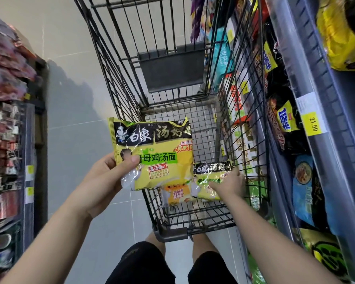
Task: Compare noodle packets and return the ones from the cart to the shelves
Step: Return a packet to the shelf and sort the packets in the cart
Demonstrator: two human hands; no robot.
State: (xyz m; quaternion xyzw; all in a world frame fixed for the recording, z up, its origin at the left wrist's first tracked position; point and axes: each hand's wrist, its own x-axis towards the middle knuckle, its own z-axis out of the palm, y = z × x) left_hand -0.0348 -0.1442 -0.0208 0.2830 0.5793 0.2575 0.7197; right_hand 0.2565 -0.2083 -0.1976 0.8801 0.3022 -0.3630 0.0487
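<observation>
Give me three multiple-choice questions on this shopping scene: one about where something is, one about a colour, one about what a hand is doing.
1. Where is the orange packet? A. on the floor B. in the cart C. on a shelf
2. What colour is the 21.50 price tag? A. yellow B. pink C. blue
3. What is the left hand doing? A. pushing the cart B. hanging empty C. gripping a yellow-green packet
Answers: B, it lies on the cart's wire bottom beside the second packet that the right hand grips; A, the digits sit on yellow; C, its thumb presses the packet's front.
</observation>
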